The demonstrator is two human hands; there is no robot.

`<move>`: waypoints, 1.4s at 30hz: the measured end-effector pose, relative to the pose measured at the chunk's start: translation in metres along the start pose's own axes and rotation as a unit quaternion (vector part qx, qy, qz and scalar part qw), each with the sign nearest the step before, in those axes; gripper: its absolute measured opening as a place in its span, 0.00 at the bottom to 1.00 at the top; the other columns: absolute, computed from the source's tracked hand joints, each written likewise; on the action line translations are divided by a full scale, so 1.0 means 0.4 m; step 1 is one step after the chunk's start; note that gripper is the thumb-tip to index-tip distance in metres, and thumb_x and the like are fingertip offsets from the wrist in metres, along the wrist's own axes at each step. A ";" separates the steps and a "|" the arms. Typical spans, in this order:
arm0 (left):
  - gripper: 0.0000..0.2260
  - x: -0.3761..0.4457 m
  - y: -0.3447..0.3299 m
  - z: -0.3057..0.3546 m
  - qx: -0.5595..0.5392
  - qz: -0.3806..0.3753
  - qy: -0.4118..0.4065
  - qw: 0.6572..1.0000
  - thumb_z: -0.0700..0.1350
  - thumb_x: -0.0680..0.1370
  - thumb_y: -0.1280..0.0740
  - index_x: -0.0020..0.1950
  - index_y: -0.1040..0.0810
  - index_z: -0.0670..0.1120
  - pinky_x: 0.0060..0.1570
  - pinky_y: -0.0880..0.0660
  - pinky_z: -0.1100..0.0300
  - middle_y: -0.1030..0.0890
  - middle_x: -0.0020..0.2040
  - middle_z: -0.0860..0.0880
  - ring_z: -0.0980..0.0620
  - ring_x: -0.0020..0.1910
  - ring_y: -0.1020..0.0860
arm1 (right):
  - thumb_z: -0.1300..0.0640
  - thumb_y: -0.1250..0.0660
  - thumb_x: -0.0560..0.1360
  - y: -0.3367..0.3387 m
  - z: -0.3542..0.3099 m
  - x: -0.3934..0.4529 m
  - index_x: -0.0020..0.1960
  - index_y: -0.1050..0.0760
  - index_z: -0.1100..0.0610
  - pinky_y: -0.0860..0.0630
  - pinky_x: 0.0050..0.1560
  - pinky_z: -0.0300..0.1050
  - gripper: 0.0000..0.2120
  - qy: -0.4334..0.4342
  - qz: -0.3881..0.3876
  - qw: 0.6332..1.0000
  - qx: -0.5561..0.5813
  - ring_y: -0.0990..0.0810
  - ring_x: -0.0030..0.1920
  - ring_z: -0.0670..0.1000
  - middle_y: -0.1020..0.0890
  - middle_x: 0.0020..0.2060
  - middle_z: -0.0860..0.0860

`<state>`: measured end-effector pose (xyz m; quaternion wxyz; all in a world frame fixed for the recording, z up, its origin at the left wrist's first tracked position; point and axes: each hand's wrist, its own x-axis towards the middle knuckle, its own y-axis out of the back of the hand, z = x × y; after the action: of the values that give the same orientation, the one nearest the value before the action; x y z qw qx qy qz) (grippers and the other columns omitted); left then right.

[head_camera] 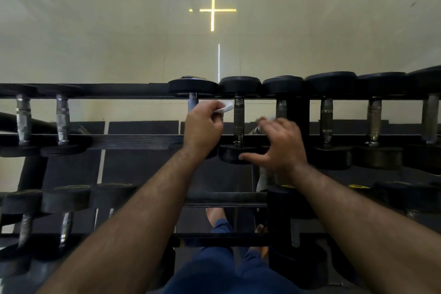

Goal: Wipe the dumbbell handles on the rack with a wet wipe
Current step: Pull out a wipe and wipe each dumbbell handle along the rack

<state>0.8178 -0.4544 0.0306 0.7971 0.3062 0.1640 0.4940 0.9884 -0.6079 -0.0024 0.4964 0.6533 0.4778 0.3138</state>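
Nearest you, your right hand (pixel 280 144) rests over the top rail of the rack (pixel 133 141), fingers spread and blurred, thumb touching a dumbbell head; whether it grips anything I cannot tell. Just beyond, your left hand (pixel 202 126) pinches the wipe (pixel 225 108) beside one handle (pixel 192 102), probably readying a fresh fold. The next handle (pixel 238 119) stands bare between your hands.

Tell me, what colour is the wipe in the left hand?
White; the wet wipe pinched in the left hand shows in the head view.
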 end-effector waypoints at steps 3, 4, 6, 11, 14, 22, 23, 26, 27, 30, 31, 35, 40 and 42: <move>0.12 0.018 -0.049 0.011 0.052 0.007 -0.049 0.997 0.37 0.79 0.32 0.59 0.14 0.46 0.49 0.22 0.61 0.16 0.52 0.50 0.53 0.49 0.19 | 0.09 0.39 0.56 0.013 0.041 0.030 0.88 0.58 0.57 0.52 0.86 0.60 0.78 -0.120 -0.076 0.990 -0.008 0.56 0.87 0.58 0.53 0.87 0.56; 0.12 0.027 -0.064 0.015 0.070 0.000 -0.065 0.995 0.36 0.79 0.33 0.60 0.15 0.45 0.49 0.21 0.58 0.16 0.53 0.48 0.50 0.49 0.18 | 0.08 0.39 0.53 0.010 0.043 0.035 0.86 0.68 0.55 0.56 0.86 0.59 0.81 -0.127 -0.106 0.986 0.006 0.63 0.86 0.56 0.63 0.87 0.55; 0.13 0.046 -0.098 0.017 0.104 -0.025 -0.100 0.989 0.35 0.78 0.33 0.60 0.15 0.43 0.47 0.19 0.52 0.16 0.53 0.46 0.45 0.47 0.18 | 0.09 0.34 0.50 0.004 0.044 0.039 0.83 0.77 0.53 0.57 0.86 0.57 0.85 -0.118 -0.127 0.984 0.035 0.66 0.86 0.55 0.70 0.85 0.53; 0.12 0.074 -0.133 -0.008 0.207 -0.133 -0.193 0.950 0.33 0.74 0.29 0.56 0.15 0.39 0.47 0.19 0.45 0.19 0.56 0.42 0.39 0.50 0.21 | 0.10 0.32 0.48 0.010 0.042 0.032 0.83 0.76 0.54 0.58 0.86 0.56 0.87 -0.108 -0.120 0.986 0.041 0.65 0.86 0.55 0.69 0.85 0.54; 0.13 0.058 -0.082 -0.003 0.236 -0.333 -0.219 0.886 0.38 0.77 0.31 0.60 0.15 0.45 0.53 0.21 0.50 0.21 0.58 0.46 0.44 0.54 0.21 | 0.09 0.36 0.47 0.010 0.043 0.034 0.84 0.75 0.56 0.58 0.86 0.57 0.87 -0.104 -0.115 0.987 0.035 0.66 0.86 0.56 0.69 0.85 0.55; 0.08 0.116 -0.073 0.049 0.199 -0.206 -0.142 0.948 0.46 0.81 0.31 0.55 0.13 0.47 0.49 0.21 0.54 0.19 0.51 0.48 0.49 0.47 0.20 | 0.08 0.37 0.47 0.014 0.043 0.031 0.84 0.75 0.55 0.57 0.86 0.58 0.87 -0.104 -0.114 0.988 0.028 0.65 0.86 0.56 0.68 0.85 0.55; 0.09 0.114 -0.092 0.057 0.232 -0.222 -0.171 0.931 0.44 0.80 0.32 0.57 0.14 0.46 0.49 0.21 0.53 0.20 0.52 0.48 0.47 0.48 0.20 | 0.09 0.37 0.47 0.013 0.043 0.031 0.84 0.74 0.54 0.57 0.86 0.58 0.87 -0.105 -0.115 0.987 0.031 0.65 0.86 0.56 0.68 0.85 0.54; 0.08 0.069 -0.146 0.097 0.330 -0.410 -0.206 0.825 0.46 0.76 0.27 0.53 0.16 0.44 0.44 0.22 0.53 0.22 0.48 0.48 0.48 0.45 0.21 | 0.08 0.39 0.45 0.014 0.039 0.035 0.85 0.73 0.55 0.58 0.86 0.56 0.87 -0.106 -0.124 0.986 0.032 0.65 0.86 0.56 0.67 0.86 0.54; 0.07 0.060 -0.153 0.111 0.341 -0.460 -0.187 0.798 0.47 0.75 0.25 0.48 0.18 0.45 0.40 0.24 0.55 0.23 0.44 0.49 0.49 0.41 0.22 | 0.07 0.40 0.45 0.013 0.039 0.036 0.85 0.73 0.55 0.59 0.86 0.56 0.87 -0.107 -0.125 0.986 0.033 0.65 0.86 0.55 0.67 0.86 0.54; 0.07 0.091 -0.130 0.129 0.302 -0.522 -0.111 0.790 0.48 0.75 0.25 0.44 0.18 0.46 0.33 0.24 0.57 0.19 0.37 0.50 0.50 0.36 0.20 | 0.06 0.43 0.45 0.013 0.038 0.035 0.84 0.74 0.55 0.60 0.86 0.56 0.87 -0.110 -0.131 0.985 0.026 0.67 0.86 0.55 0.68 0.85 0.55; 0.05 0.111 -0.117 0.133 0.275 -0.525 -0.086 0.800 0.48 0.76 0.26 0.46 0.16 0.46 0.35 0.22 0.57 0.17 0.38 0.50 0.50 0.38 0.18 | 0.06 0.43 0.45 0.013 0.037 0.034 0.84 0.74 0.56 0.60 0.86 0.56 0.86 -0.110 -0.131 0.985 0.023 0.67 0.85 0.55 0.68 0.85 0.55; 0.06 0.143 -0.111 0.166 0.232 -0.470 -0.068 0.849 0.42 0.77 0.29 0.51 0.14 0.48 0.45 0.18 0.54 0.16 0.41 0.51 0.49 0.43 0.18 | 0.08 0.37 0.47 0.018 0.038 0.033 0.85 0.73 0.55 0.59 0.86 0.56 0.87 -0.114 -0.129 0.985 0.023 0.67 0.86 0.55 0.68 0.85 0.55; 0.08 0.103 -0.059 0.128 0.307 -0.536 -0.124 0.777 0.42 0.79 0.30 0.54 0.13 0.49 0.41 0.21 0.58 0.16 0.45 0.49 0.46 0.46 0.18 | 0.09 0.36 0.47 0.021 0.034 0.035 0.85 0.74 0.56 0.57 0.86 0.58 0.86 -0.108 -0.129 0.985 0.025 0.66 0.86 0.55 0.67 0.85 0.55; 0.06 0.129 -0.010 0.083 0.294 -0.522 -0.081 0.797 0.47 0.80 0.29 0.52 0.14 0.47 0.45 0.19 0.56 0.15 0.45 0.50 0.48 0.45 0.17 | 0.09 0.36 0.48 0.020 0.034 0.032 0.84 0.74 0.56 0.58 0.86 0.57 0.87 -0.109 -0.125 0.986 0.027 0.67 0.86 0.55 0.68 0.85 0.55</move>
<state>0.8629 -0.4207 0.0553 0.8163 0.4325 0.3709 -0.0952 1.0073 -0.6012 0.0000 0.5632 0.6316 0.5071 0.1636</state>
